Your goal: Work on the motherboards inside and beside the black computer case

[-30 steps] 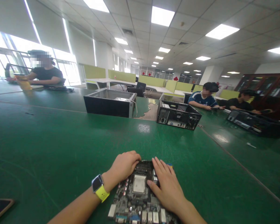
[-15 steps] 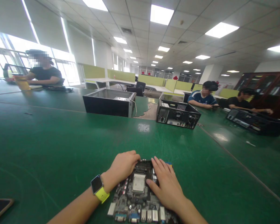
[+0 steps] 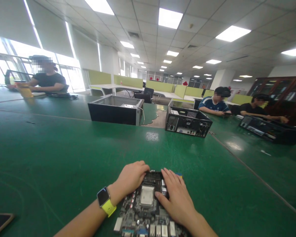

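A motherboard (image 3: 138,215) lies flat on the green table (image 3: 64,158) close in front of me, its port side nearest. A silver square processor (image 3: 147,196) sits in its socket at the middle. My left hand (image 3: 134,176), below a watch with a yellow band (image 3: 106,201), curls its fingers at the board's far left corner; the fingertips are partly hidden. My right hand (image 3: 175,194) lies over the right side with fingers stretched forward and the thumb beside the processor. It covers part of the board there.
Open computer cases stand beyond: one (image 3: 113,113) ahead, another (image 3: 187,121) to its right, a third (image 3: 271,130) far right. A dark flat device (image 3: 0,223) lies at the lower left. A person (image 3: 48,77) sits left, two others right. A yellowish cup (image 3: 24,89) stands back left.
Both hands stay on the motherboard in nearly the same pose. The whole view has shifted very slightly downward.
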The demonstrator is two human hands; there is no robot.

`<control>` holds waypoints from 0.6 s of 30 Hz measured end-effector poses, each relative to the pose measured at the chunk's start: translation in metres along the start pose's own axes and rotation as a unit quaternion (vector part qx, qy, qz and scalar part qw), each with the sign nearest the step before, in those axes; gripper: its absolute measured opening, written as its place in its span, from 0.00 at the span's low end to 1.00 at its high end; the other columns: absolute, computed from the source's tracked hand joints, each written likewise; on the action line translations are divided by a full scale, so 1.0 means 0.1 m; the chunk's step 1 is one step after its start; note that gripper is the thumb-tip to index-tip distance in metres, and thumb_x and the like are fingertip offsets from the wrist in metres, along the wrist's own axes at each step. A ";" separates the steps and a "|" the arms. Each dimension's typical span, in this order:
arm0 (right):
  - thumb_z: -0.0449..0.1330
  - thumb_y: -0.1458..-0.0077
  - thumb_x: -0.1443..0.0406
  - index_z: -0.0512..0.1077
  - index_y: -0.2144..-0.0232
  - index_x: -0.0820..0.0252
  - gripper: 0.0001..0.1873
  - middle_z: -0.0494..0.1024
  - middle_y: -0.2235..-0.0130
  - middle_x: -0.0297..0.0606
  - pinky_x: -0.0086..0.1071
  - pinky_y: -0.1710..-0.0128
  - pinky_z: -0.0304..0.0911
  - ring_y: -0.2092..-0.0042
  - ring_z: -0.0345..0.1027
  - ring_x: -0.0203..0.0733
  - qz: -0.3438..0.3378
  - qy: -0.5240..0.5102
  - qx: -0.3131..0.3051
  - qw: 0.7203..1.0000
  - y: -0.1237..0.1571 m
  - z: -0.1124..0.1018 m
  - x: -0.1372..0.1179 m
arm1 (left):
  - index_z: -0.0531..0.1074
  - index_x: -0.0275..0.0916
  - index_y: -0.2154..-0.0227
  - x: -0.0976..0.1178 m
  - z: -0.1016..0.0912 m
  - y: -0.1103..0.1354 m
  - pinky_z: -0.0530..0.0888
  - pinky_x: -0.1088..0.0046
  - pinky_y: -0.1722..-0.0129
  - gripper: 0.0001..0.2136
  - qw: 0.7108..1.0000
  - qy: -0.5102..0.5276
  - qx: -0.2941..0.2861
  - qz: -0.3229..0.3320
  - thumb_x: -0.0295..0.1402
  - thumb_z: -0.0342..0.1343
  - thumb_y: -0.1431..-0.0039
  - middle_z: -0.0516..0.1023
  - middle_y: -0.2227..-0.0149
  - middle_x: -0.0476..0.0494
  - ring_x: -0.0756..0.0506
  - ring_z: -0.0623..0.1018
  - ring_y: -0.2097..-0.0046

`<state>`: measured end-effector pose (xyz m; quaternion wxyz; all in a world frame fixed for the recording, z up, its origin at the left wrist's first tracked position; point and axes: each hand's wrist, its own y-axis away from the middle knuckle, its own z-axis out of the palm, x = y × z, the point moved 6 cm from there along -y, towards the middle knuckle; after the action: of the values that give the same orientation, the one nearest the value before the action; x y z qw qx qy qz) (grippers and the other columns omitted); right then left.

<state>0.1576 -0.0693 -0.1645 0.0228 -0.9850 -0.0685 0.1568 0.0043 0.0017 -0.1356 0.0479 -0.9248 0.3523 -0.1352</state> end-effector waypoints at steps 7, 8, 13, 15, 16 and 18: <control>0.51 0.45 0.51 0.50 0.36 0.56 0.38 0.53 0.35 0.36 0.45 0.37 0.37 0.35 0.43 0.48 -0.001 -0.002 0.016 1.000 0.00 -0.03 0.00 | 0.70 0.44 0.60 0.00 -0.04 0.00 0.69 0.72 0.61 0.10 1.000 0.014 -0.001 -0.002 0.30 0.46 0.41 0.71 0.61 0.47 0.46 0.73 0.59; 0.51 0.46 0.51 0.50 0.36 0.56 0.38 0.53 0.35 0.36 0.45 0.37 0.37 0.35 0.43 0.48 0.000 -0.003 0.016 1.000 0.00 -0.02 0.01 | 0.70 0.44 0.60 0.00 -0.04 0.00 0.69 0.72 0.61 0.10 1.000 0.015 -0.001 -0.002 0.30 0.46 0.41 0.71 0.61 0.47 0.46 0.73 0.58; 0.52 0.46 0.52 0.49 0.36 0.54 0.38 0.53 0.35 0.35 0.45 0.37 0.38 0.35 0.43 0.49 0.007 -0.007 0.017 1.000 0.00 -0.02 0.02 | 0.71 0.43 0.61 -0.02 -0.04 0.00 0.68 0.72 0.60 0.10 1.000 0.019 0.000 -0.001 0.29 0.46 0.41 0.71 0.62 0.47 0.46 0.73 0.58; 0.52 0.46 0.52 0.50 0.36 0.54 0.38 0.53 0.35 0.36 0.45 0.37 0.37 0.35 0.43 0.49 0.008 -0.005 0.016 1.000 0.00 -0.02 0.01 | 0.71 0.43 0.62 -0.03 -0.03 0.01 0.68 0.72 0.60 0.10 1.000 0.022 -0.002 -0.002 0.29 0.45 0.40 0.72 0.62 0.47 0.46 0.73 0.59; 0.52 0.46 0.52 0.50 0.36 0.55 0.38 0.53 0.35 0.36 0.45 0.37 0.37 0.35 0.43 0.50 0.008 -0.004 0.014 1.000 0.00 -0.02 0.01 | 0.71 0.43 0.62 -0.04 -0.03 0.01 0.68 0.72 0.60 0.10 1.000 0.023 -0.003 -0.002 0.29 0.45 0.40 0.72 0.62 0.47 0.47 0.73 0.59; 0.52 0.46 0.52 0.50 0.36 0.55 0.38 0.52 0.35 0.36 0.45 0.37 0.38 0.35 0.43 0.49 0.005 -0.002 0.013 1.000 0.00 -0.02 0.01 | 0.72 0.43 0.62 -0.04 -0.04 0.01 0.68 0.72 0.60 0.11 1.000 0.026 -0.001 -0.003 0.29 0.45 0.40 0.72 0.62 0.47 0.47 0.73 0.59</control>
<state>0.1590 -0.0694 -0.1625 0.0342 -0.9846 -0.0614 0.1600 -0.0001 0.0037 -0.1331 0.0371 -0.9220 0.3511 -0.1590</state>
